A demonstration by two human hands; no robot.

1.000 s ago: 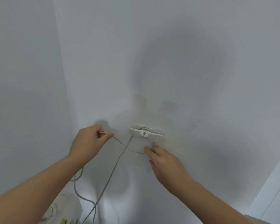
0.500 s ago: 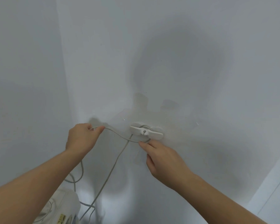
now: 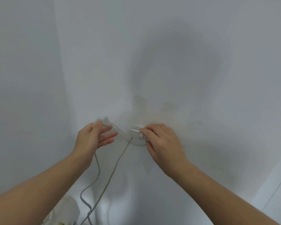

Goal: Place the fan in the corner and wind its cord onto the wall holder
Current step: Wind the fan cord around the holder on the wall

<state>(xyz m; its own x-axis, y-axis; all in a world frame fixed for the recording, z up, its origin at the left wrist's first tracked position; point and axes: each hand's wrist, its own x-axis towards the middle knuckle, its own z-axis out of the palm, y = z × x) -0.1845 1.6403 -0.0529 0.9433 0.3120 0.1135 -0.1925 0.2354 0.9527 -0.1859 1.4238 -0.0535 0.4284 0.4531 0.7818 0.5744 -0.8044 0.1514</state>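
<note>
1. White plastic holder (image 3: 135,130) sits on the pale wall (image 3: 201,78), just right of the room corner.
2. The right hand (image 3: 162,142) rests on the holder's right part, fingertips (image 3: 143,131) on it; whether it grips anything cannot be told.
3. The left hand (image 3: 92,137) pinches the grey cord (image 3: 118,161) between thumb and forefinger, the other fingers spread loosely.
4. The cord runs from that pinch, dips under the holder towards the right hand, and two strands hang down.
5. The fan (image 3: 66,211), partly visible, stands at the bottom left by the corner.
</note>
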